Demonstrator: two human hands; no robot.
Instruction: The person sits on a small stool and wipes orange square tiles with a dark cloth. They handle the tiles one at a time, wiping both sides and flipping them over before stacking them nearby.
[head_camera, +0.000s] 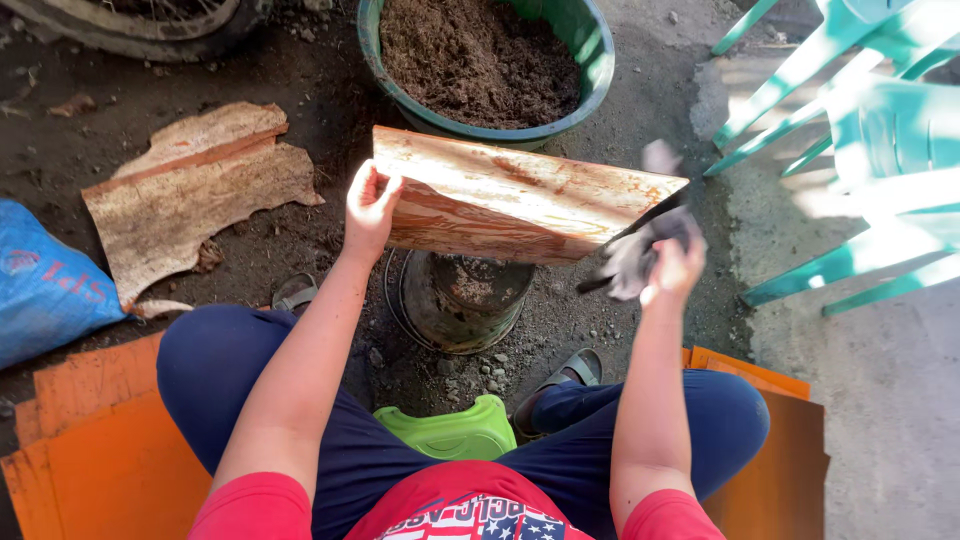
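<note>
Crosswise, the board (510, 195) spans from left hand (370, 205) to right hand (665, 265).

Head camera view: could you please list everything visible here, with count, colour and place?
Flat rust-stained board: one, cream and reddish, held up at centre.
Round green tub of soil: one, top centre.
Dark metal pot: one, under the board.
Torn board piece: one, tan, on the ground at left.
Orange sheets: several, lower left and lower right.
Blue sack: one, left edge.
Green plastic stool: one, between the legs.
Teal plastic chairs: stacked, at right.
Grey cloth: one, at the board's right end.
Left hand: grips the board's left edge.
Right hand: holds the cloth.
</note>
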